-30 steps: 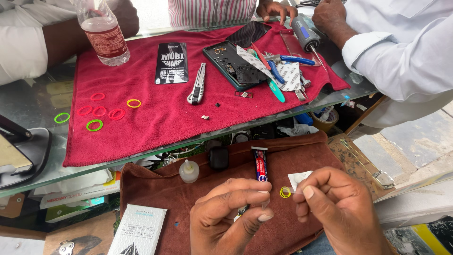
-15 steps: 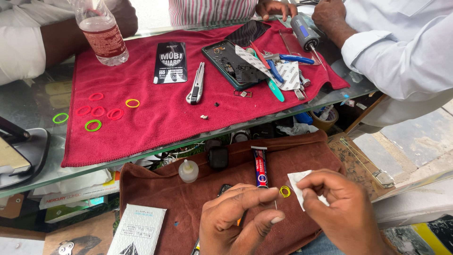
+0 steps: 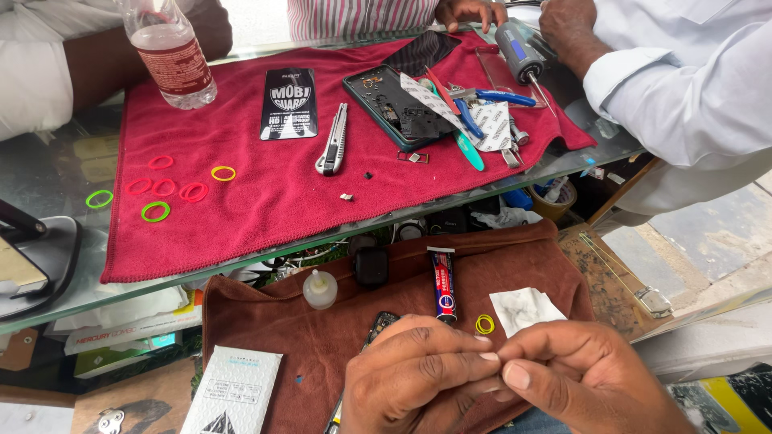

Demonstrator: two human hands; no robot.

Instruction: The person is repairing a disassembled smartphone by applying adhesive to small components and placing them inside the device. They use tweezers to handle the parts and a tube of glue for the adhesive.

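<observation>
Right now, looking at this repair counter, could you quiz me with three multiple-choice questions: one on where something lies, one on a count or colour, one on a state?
1. Where does the small yellow rubber ring near the hands lie?
A. on the brown cloth, beside the white paper scrap
B. on the glass edge
C. inside the bottle

2. How many green rubber rings lie at the left of the red towel?
A. none
B. two
C. five

3. How do the person's left hand and right hand stand?
A. far apart
B. fingertips pinched together
C. flat on the cloth

Answers: 1 A, the ring sits on the cloth between the glue tube and the paper. 2 B, one green ring lies on the towel, another on the glass. 3 B, the fingertips meet.
</observation>
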